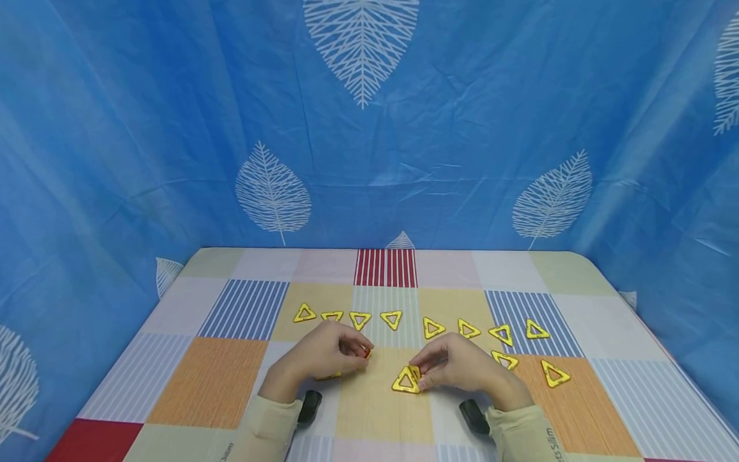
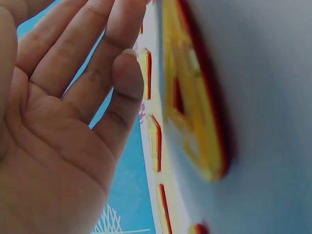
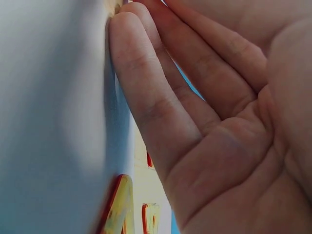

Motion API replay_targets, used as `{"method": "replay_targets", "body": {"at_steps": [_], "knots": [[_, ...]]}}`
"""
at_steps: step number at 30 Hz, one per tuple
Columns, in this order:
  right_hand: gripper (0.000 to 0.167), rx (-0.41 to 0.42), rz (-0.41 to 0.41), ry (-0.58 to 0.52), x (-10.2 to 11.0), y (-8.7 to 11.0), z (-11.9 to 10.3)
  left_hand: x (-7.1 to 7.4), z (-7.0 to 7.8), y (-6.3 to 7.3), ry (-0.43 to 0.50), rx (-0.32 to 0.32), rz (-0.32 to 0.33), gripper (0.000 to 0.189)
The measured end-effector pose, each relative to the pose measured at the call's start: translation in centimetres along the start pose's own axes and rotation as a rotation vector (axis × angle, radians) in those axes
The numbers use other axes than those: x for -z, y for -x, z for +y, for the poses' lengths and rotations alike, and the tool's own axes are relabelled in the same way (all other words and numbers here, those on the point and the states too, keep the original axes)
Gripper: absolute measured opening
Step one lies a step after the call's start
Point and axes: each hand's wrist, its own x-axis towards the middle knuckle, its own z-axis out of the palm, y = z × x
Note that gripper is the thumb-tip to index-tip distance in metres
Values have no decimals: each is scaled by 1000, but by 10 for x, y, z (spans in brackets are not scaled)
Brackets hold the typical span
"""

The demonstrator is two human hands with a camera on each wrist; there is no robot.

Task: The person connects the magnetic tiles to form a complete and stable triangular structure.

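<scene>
My left hand (image 1: 331,351) is over the middle of the table, thumb and fingertips pinching a small piece with a red edge (image 1: 367,352), mostly hidden by the fingers. Beneath that hand lies a yellow triangular tile (image 1: 329,376), seen large in the left wrist view as a yellow tile (image 2: 212,131) with a red edge. To the right, my right hand (image 1: 462,364) pinches a yellow triangular tile (image 1: 416,371), tilted up. It stands at the right side of another yellow triangle (image 1: 406,381) lying on the cloth; whether they touch is unclear.
Several yellow triangular frames lie in a loose row behind the hands, from a left one (image 1: 304,312) to a right one (image 1: 537,329). Another triangle (image 1: 555,373) lies right of my right hand. A patchwork cloth (image 1: 213,385) covers the table; a blue curtain (image 1: 439,147) hangs behind.
</scene>
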Motion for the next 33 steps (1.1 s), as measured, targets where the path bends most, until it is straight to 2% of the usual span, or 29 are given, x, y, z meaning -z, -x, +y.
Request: {"method": "replay_targets", "body": {"at_steps": [7,12,23,33], "knots": [[29,8,11,45,0,0,1,-9,7,-3,89,-23,-59,20],[28,13,20,87,-1,-1,2,-19,13,-8,104,-33,-98,19],[29,26,22,110,-2,-2,0,-27,21,-12,66,-34,-92,18],[31,49,39,115,-5,-4,-1,-30,26,-14,38,9,-60,16]]}}
